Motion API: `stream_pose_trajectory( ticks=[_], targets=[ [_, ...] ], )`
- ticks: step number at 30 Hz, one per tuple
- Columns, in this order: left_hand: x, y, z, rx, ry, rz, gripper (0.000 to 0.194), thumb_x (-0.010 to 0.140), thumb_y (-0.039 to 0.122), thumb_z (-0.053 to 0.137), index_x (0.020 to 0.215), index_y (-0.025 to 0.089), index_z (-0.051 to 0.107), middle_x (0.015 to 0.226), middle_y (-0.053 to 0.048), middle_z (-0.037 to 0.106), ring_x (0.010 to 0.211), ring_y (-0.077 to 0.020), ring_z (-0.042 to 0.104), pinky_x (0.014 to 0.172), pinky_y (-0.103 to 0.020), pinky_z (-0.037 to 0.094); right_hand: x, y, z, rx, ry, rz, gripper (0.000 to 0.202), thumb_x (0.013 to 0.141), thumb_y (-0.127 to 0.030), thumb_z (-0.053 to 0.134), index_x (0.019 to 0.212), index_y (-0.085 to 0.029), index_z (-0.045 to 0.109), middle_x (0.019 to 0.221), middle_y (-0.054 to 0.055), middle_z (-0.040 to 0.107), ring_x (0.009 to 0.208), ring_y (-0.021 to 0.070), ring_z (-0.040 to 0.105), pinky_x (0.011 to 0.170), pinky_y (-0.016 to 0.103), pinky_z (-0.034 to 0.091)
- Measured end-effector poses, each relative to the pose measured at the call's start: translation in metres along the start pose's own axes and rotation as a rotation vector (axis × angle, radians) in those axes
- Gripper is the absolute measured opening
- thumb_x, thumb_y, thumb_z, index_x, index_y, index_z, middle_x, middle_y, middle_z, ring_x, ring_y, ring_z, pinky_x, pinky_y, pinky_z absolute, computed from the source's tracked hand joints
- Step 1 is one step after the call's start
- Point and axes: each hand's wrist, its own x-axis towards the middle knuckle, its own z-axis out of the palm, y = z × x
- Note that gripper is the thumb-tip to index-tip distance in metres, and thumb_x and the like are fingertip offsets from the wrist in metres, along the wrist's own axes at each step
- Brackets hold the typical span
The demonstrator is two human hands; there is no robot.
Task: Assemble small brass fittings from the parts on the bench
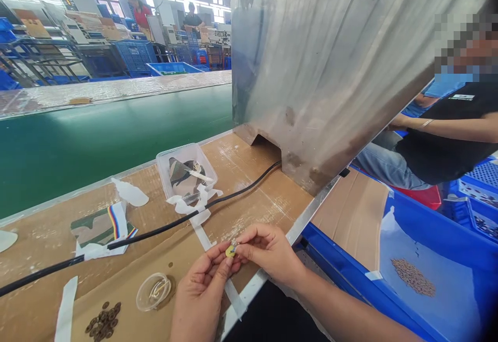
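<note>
Over the front edge of the cardboard-covered bench, both hands meet around a small yellow round piece. My left hand pinches it between thumb and fingers. Against its upper right side, the thumb and forefinger of my right hand are closed; a tiny shiny bit shows there, too small to name. Left of my hands stands a clear round cup with thin pale pieces inside. Farther left lies a pile of small dark brown ring-like discs.
A black cable is taped across the bench and enters a notch in a tall metal panel. A plastic tub holds camouflage fabric. Beyond runs a green conveyor belt. At right, a blue bin holds small brown pieces; a person sits behind.
</note>
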Motion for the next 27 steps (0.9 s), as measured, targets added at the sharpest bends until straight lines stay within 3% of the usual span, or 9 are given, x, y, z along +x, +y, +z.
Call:
stream_pose_trajectory(
  ticks=[5, 12, 18, 22, 27],
  targets=[
    [-0.0037, 0.0025, 0.0021, -0.004, 0.049, 0.020, 0.040, 0.064, 0.040, 0.083, 0.096, 0.018, 0.074, 0.093, -0.007, 0.077, 0.086, -0.0215, 0.072, 0.082, -0.027, 0.056, -0.0020, 0.0041, -0.0026, -0.027, -0.075, -0.146, 0.014, 0.073, -0.016, 0.080, 0.080, -0.017, 0.068, 0.080, 0.001, 0.070, 0.067, 0.0150, 0.071, 0.064, 0.026, 0.060],
    [-0.0024, -0.0016, -0.0004, 0.036, 0.059, 0.077, 0.037, 0.066, 0.039, 0.082, 0.098, 0.022, 0.075, 0.092, -0.005, 0.077, 0.086, -0.0197, 0.071, 0.081, -0.024, 0.055, -0.0040, 0.0034, -0.0047, -0.369, -0.025, -0.394, 0.010, 0.077, -0.013, 0.077, 0.079, -0.019, 0.069, 0.079, 0.002, 0.067, 0.072, 0.0138, 0.067, 0.063, 0.021, 0.056],
    [-0.0024, -0.0048, -0.0030, 0.142, 0.096, 0.131, 0.036, 0.069, 0.041, 0.079, 0.099, 0.022, 0.074, 0.094, -0.005, 0.077, 0.088, -0.0210, 0.071, 0.084, -0.027, 0.055, -0.0081, -0.0002, -0.0017, -0.495, -0.031, -0.422, 0.004, 0.082, -0.015, 0.071, 0.085, -0.018, 0.069, 0.081, 0.003, 0.065, 0.069, 0.0138, 0.066, 0.061, 0.022, 0.055],
    [-0.0047, -0.0039, -0.0031, 0.183, 0.101, 0.140, 0.035, 0.070, 0.042, 0.078, 0.099, 0.023, 0.075, 0.097, -0.005, 0.077, 0.090, -0.0222, 0.071, 0.087, -0.030, 0.055, -0.0089, 0.0004, -0.0026, -0.649, 0.012, -0.516, 0.005, 0.081, -0.014, 0.071, 0.083, -0.018, 0.069, 0.079, 0.004, 0.066, 0.073, 0.0142, 0.063, 0.063, 0.022, 0.051],
    [-0.0049, -0.0018, -0.0018, 0.207, 0.111, 0.141, 0.034, 0.068, 0.043, 0.078, 0.097, 0.024, 0.076, 0.102, -0.005, 0.076, 0.094, -0.0223, 0.070, 0.089, -0.030, 0.053, -0.0082, 0.0014, -0.0019, -0.683, 0.017, -0.515, 0.011, 0.077, -0.008, 0.067, 0.081, -0.018, 0.066, 0.078, 0.003, 0.065, 0.070, 0.0131, 0.062, 0.061, 0.021, 0.049]
  ],
)
